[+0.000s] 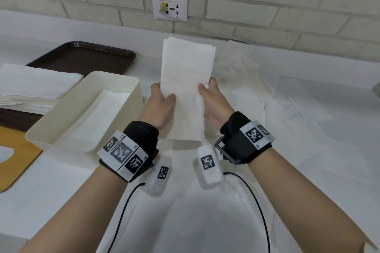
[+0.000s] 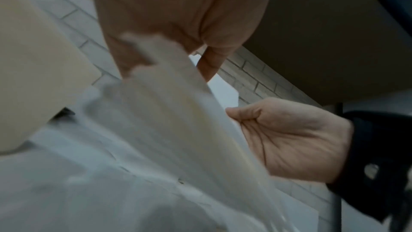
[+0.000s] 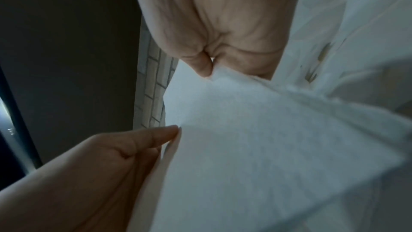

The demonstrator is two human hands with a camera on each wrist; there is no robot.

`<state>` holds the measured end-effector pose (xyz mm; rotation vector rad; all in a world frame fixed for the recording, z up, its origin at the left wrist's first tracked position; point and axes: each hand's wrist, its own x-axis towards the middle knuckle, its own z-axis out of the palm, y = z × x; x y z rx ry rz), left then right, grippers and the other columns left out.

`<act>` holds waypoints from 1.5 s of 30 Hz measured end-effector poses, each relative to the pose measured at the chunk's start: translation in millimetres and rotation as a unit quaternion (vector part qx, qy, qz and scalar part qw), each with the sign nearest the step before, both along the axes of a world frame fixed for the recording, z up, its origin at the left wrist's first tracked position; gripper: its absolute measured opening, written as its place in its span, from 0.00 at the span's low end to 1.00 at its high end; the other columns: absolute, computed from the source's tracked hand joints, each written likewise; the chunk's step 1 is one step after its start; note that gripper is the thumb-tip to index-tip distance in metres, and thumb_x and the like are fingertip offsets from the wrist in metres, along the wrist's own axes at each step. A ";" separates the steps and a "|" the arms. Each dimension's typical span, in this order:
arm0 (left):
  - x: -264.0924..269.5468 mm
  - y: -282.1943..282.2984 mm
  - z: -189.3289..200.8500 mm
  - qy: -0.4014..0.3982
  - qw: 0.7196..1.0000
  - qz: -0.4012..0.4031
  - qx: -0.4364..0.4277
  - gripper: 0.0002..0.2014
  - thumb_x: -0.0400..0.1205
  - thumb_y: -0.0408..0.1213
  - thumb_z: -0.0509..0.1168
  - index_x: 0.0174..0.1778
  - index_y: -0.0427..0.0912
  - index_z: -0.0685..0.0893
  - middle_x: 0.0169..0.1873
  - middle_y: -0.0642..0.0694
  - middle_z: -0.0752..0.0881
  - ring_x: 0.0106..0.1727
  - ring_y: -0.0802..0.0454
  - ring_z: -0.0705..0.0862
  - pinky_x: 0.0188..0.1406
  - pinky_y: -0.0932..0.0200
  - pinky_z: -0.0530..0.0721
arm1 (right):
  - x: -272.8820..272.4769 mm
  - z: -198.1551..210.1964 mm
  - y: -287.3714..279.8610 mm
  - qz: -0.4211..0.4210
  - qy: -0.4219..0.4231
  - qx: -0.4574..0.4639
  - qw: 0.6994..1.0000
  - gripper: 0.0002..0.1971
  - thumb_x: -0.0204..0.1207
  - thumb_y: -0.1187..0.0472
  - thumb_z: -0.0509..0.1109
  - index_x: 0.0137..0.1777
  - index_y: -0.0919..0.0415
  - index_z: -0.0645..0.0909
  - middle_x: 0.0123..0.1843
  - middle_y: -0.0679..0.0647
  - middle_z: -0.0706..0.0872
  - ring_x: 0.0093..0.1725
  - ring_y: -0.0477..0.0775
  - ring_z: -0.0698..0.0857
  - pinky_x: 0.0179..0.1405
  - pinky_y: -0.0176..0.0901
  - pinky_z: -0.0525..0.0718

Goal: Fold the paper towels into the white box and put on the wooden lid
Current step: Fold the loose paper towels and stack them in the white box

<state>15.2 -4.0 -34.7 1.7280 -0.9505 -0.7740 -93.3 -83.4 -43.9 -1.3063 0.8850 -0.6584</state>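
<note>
White folded paper towel (image 1: 186,90), long and narrow, pinched upright by both hands.

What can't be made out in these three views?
- Wooden lid: head view, cut off by the left edge, so its full shape is unknown.
- How many towels lie in the white box: only the top sheet shows.
- Left hand fingers: head view, behind the folded paper towel.
- Right hand fingers: likewise hidden.
- Wall socket label: too small to read.
- Left wrist view: the towel's near edge is blurred.
</note>
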 end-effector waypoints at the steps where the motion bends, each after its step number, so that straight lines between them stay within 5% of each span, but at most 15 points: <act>1: 0.6 2.5 -0.3 -0.017 1.000 -0.004 -0.004 0.19 0.87 0.36 0.51 0.73 0.36 0.59 0.54 0.49 0.74 0.50 0.53 0.75 0.33 0.65 0.70 | 1.8 0.5 1.1 0.001 -0.010 0.005 1.000 0.09 0.86 0.56 0.50 0.64 0.52 0.62 0.61 0.51 0.77 0.62 0.55 0.79 0.62 0.57 0.79; 5: 3.6 13.9 0.8 -0.075 0.997 0.012 -0.028 0.18 0.88 0.37 0.49 0.72 0.34 0.61 0.53 0.49 0.73 0.53 0.52 0.74 0.41 0.71 0.67 | 9.0 2.4 5.2 -0.018 -0.029 0.008 0.999 0.03 0.86 0.56 0.50 0.55 0.51 0.64 0.56 0.52 0.77 0.55 0.52 0.78 0.56 0.55 0.80; 8: 6.3 20.7 0.5 -0.107 0.994 0.004 -0.015 0.17 0.87 0.33 0.51 0.71 0.33 0.63 0.48 0.49 0.73 0.46 0.53 0.74 0.32 0.69 0.67 | 14.3 4.1 7.7 -0.015 -0.010 -0.011 1.000 0.05 0.86 0.56 0.50 0.48 0.48 0.64 0.54 0.52 0.78 0.54 0.52 0.78 0.56 0.56 0.80; 10: 8.8 25.2 2.4 -0.116 0.993 -0.004 -0.001 0.19 0.85 0.31 0.54 0.72 0.35 0.62 0.47 0.49 0.74 0.39 0.58 0.74 0.27 0.74 0.70 | 18.7 4.5 10.0 -0.001 -0.004 -0.005 1.000 0.03 0.86 0.57 0.50 0.50 0.49 0.63 0.54 0.52 0.78 0.52 0.52 0.79 0.52 0.53 0.80; 12: 13.1 30.2 5.7 -0.113 0.994 0.002 0.001 0.22 0.84 0.32 0.58 0.74 0.38 0.61 0.50 0.46 0.77 0.41 0.58 0.77 0.34 0.79 0.73 | 22.3 7.5 12.0 0.002 -0.016 0.020 1.000 0.03 0.86 0.59 0.51 0.56 0.52 0.61 0.54 0.52 0.78 0.52 0.53 0.80 0.51 0.52 0.80; 14: 18.5 36.1 9.5 -0.098 0.995 0.015 -0.011 0.27 0.82 0.32 0.61 0.75 0.43 0.59 0.55 0.46 0.79 0.49 0.51 0.79 0.48 0.65 0.76 | 27.0 10.7 12.3 -0.002 -0.043 0.049 0.998 0.07 0.85 0.63 0.52 0.60 0.55 0.61 0.53 0.52 0.79 0.51 0.53 0.80 0.52 0.53 0.81; 17: 25.3 48.4 16.3 -0.089 0.995 0.024 -0.032 0.32 0.79 0.29 0.64 0.76 0.50 0.57 0.48 0.50 0.81 0.47 0.49 0.81 0.47 0.58 0.78 | 35.4 15.4 13.5 0.012 -0.065 0.076 0.995 0.10 0.83 0.67 0.54 0.62 0.57 0.61 0.51 0.51 0.79 0.52 0.54 0.81 0.53 0.51 0.82; 24: 52.1 88.3 26.9 -0.106 0.994 0.013 -0.013 0.10 0.77 0.31 0.69 0.37 0.54 0.85 0.33 0.70 0.85 0.36 0.73 0.80 0.35 0.81 0.72 | 58.1 19.4 4.2 0.071 -0.028 -0.125 0.989 0.30 0.69 0.73 0.66 0.57 0.39 0.60 0.63 0.56 0.75 0.54 0.55 0.79 0.46 0.47 0.81; 29: 80.0 111.8 36.1 -0.078 0.996 0.031 0.012 0.07 0.78 0.38 0.69 0.44 0.56 0.88 0.45 0.68 0.86 0.47 0.78 0.80 0.42 0.88 0.70 | 84.1 38.1 3.3 0.133 0.066 -0.299 0.943 0.12 0.73 0.74 0.66 0.45 0.56 0.80 0.47 0.42 0.81 0.41 0.30 0.78 0.44 0.22 0.71; 31: 90.8 117.2 40.8 -0.053 0.997 0.047 0.007 0.09 0.78 0.35 0.68 0.48 0.55 0.88 0.49 0.61 0.87 0.49 0.62 0.83 0.50 0.73 0.77 | 98.4 47.9 3.8 0.126 0.088 -0.350 0.924 0.10 0.73 0.74 0.65 0.46 0.59 0.83 0.48 0.46 0.83 0.39 0.28 0.77 0.40 0.17 0.70; 33: 100.5 119.2 40.3 -0.049 0.996 0.071 0.009 0.11 0.79 0.32 0.67 0.47 0.56 0.87 0.51 0.55 0.87 0.48 0.50 0.83 0.51 0.61 0.79 | 114.3 50.6 1.8 0.109 0.109 -0.407 0.900 0.11 0.73 0.75 0.65 0.50 0.64 0.84 0.53 0.51 0.81 0.50 0.39 0.77 0.44 0.14 0.68; 37: 113.8 110.9 23.3 -0.157 0.976 0.132 0.079 0.12 0.78 0.31 0.66 0.49 0.55 0.85 0.52 0.47 0.87 0.38 0.53 0.83 0.47 0.60 0.79 | 142.8 39.9 1.6 0.151 0.196 -0.455 0.855 0.18 0.75 0.77 0.62 0.62 0.66 0.80 0.65 0.60 0.76 0.63 0.55 0.76 0.55 0.25 0.69; 40: 118.7 103.9 9.1 -0.217 0.953 0.135 0.163 0.15 0.78 0.30 0.66 0.57 0.50 0.84 0.57 0.45 0.84 0.44 0.51 0.79 0.45 0.63 0.75 | 155.9 28.0 2.3 0.206 0.275 -0.452 0.823 0.20 0.77 0.77 0.57 0.65 0.63 0.79 0.68 0.59 0.74 0.68 0.58 0.74 0.68 0.41 0.71; 43: 122.8 102.1 1.7 -0.251 0.934 0.125 0.220 0.20 0.75 0.30 0.70 0.60 0.53 0.82 0.64 0.46 0.79 0.59 0.47 0.77 0.56 0.57 0.75 | 166.2 21.3 2.5 0.252 0.351 -0.440 0.787 0.21 0.78 0.76 0.55 0.66 0.60 0.79 0.71 0.60 0.72 0.67 0.60 0.77 0.68 0.45 0.74; 45: 125.1 99.9 0.2 -0.268 0.920 0.098 0.269 0.23 0.73 0.32 0.72 0.63 0.53 0.80 0.61 0.47 0.78 0.55 0.49 0.76 0.59 0.54 0.77 | 173.9 21.0 2.3 0.289 0.405 -0.432 0.752 0.21 0.79 0.75 0.55 0.68 0.60 0.78 0.74 0.62 0.70 0.67 0.62 0.78 0.67 0.45 0.76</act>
